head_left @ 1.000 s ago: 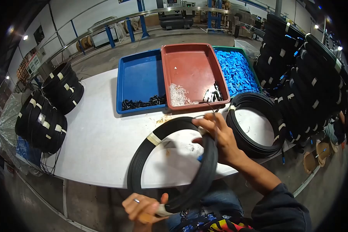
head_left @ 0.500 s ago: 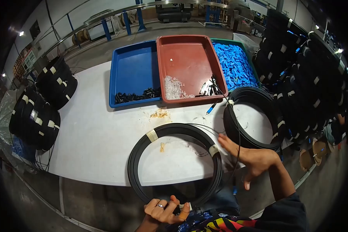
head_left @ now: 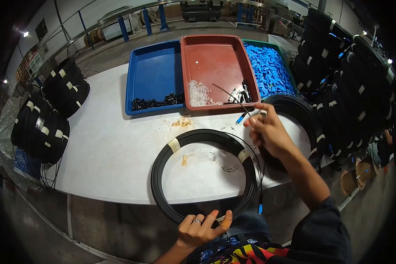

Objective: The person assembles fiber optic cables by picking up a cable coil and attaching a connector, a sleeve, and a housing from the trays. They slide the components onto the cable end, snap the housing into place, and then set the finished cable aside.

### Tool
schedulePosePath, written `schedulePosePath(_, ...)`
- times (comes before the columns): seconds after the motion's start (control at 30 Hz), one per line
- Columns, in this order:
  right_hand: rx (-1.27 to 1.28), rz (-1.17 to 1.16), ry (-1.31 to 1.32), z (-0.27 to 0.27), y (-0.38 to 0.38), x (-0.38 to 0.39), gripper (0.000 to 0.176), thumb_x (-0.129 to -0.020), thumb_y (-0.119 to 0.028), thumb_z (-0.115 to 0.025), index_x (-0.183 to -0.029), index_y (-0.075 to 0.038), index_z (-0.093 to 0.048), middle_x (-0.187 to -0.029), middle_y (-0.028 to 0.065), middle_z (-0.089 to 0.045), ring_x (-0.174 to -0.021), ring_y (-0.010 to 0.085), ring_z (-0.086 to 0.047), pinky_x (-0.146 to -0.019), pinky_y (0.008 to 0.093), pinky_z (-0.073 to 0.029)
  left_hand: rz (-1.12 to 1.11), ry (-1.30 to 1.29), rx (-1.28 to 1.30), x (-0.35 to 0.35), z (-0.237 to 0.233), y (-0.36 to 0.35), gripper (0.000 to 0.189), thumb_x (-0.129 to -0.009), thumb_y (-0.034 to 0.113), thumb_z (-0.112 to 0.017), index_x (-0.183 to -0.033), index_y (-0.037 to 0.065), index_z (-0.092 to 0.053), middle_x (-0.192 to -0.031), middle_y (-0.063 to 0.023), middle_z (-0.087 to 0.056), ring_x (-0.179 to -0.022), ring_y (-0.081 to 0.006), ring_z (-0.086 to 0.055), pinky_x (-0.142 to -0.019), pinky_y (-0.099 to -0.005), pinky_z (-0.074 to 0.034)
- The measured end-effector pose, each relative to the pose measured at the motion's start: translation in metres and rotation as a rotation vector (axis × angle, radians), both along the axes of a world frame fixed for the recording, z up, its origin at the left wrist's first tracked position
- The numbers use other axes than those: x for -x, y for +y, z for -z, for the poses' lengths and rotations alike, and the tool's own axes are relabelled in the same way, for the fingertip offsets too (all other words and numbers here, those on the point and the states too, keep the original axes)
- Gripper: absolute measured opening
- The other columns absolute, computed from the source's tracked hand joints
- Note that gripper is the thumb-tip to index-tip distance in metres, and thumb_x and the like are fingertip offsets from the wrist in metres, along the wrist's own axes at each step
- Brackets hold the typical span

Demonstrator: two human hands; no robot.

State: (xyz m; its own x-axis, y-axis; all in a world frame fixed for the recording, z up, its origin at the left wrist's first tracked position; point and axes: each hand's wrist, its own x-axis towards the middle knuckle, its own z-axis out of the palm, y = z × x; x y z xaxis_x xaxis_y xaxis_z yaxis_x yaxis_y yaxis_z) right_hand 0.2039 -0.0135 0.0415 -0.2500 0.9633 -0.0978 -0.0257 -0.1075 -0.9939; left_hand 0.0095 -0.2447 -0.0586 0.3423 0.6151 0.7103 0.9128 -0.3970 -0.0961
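A coil of black cable, bound with pale tape, lies over the table's near edge. My left hand, with a ring on one finger, is closed on the coil's near rim. Above the coil's far right side, my right hand pinches a thin black cable end that points up toward the red tray. From the coil, another cable end with a blue connector hangs at the right. A second coil lies partly behind my right hand and forearm.
A blue tray holds black pieces; a red tray holds clear and black pieces. Behind them on the right, a green-rimmed tray holds blue parts. Stacked coils stand left and right. A blue connector lies before the red tray.
My right hand has risen toward the red tray and closed from spread fingers onto the thin cable. The held coil has shifted slightly right and away from me, with my left hand still on it.
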Motion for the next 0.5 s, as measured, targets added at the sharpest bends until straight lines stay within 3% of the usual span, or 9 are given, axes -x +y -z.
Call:
schedulePosePath(0.03,0.010,0.037,-0.006,-0.005,0.012,0.005,0.046,-0.102,-0.009,-0.057,-0.139,-0.004,-0.030,-0.102,0.0128,-0.060,-0.062,0.0121,-0.053,-0.048,0.0262,-0.041,0.001,0.002,-0.002,-0.001,-0.001,-0.001,0.033,-0.094,0.022,-0.066,-0.124,0.036,-0.066,-0.069,0.0107,-0.058,-0.047,-0.0041,-0.038,-0.046,-0.0209,-0.028)
schedulePosePath(0.1,0.024,0.011,-0.023,-0.003,0.042,0.012,0.042,-0.102,-0.010,-0.057,-0.135,-0.004,-0.032,-0.103,0.0128,-0.059,-0.061,0.0105,-0.049,-0.046,0.0255,-0.037,-0.025,0.010,0.038,-0.002,-0.002,-0.003,0.032,-0.095,0.021,-0.065,-0.124,0.036,-0.066,-0.062,0.0098,-0.042,-0.047,-0.0046,-0.036,-0.046,-0.0215,-0.028)
schedulePosePath(0.13,0.014,0.021,-0.043,-0.004,0.052,0.019,0.030,-0.101,-0.011,-0.058,-0.125,-0.004,-0.042,-0.097,0.0118,-0.060,-0.059,0.0094,-0.049,-0.044,0.0247,-0.035,-0.028,0.009,0.035,-0.004,-0.003,-0.003,0.032,-0.095,0.021,-0.065,-0.124,0.036,-0.066,-0.062,0.0098,-0.042,-0.047,-0.0046,-0.036,-0.046,-0.0215,-0.028)
schedulePosePath(0.2,-0.007,-0.025,-0.101,-0.007,0.070,0.036,0.022,-0.100,-0.011,-0.058,-0.117,-0.004,-0.047,-0.091,0.0108,-0.060,-0.056,0.0090,-0.047,-0.043,0.0249,-0.033,-0.043,-0.023,0.058,-0.009,-0.003,-0.003,0.031,-0.096,0.022,-0.065,-0.124,0.036,-0.066,-0.061,0.0076,-0.033,-0.047,-0.0048,-0.034,-0.046,-0.0220,-0.028)
schedulePosePath(0.33,-0.008,-0.172,-0.188,-0.004,0.096,0.066,0.006,-0.097,-0.008,-0.059,-0.095,-0.004,-0.056,-0.077,0.0091,-0.059,-0.048,0.0080,-0.042,-0.039,0.0261,-0.029,0.003,-0.059,0.073,-0.023,-0.005,-0.002,0.033,-0.093,0.024,-0.070,-0.125,0.033,-0.066,-0.059,0.0065,-0.032,-0.045,-0.0072,-0.033,-0.046,-0.0245,-0.027)
schedulePosePath(0.5,0.063,-0.233,-0.155,-0.002,0.104,0.100,0.007,-0.095,-0.006,-0.060,-0.092,-0.001,-0.057,-0.081,0.0118,-0.062,-0.047,0.0089,-0.043,-0.038,0.0276,-0.029,-0.024,-0.048,0.094,-0.030,-0.003,-0.005,0.034,-0.099,0.027,-0.062,-0.132,0.035,-0.059,-0.062,0.0095,-0.038,-0.049,-0.0023,-0.038,-0.048,-0.0201,-0.029)
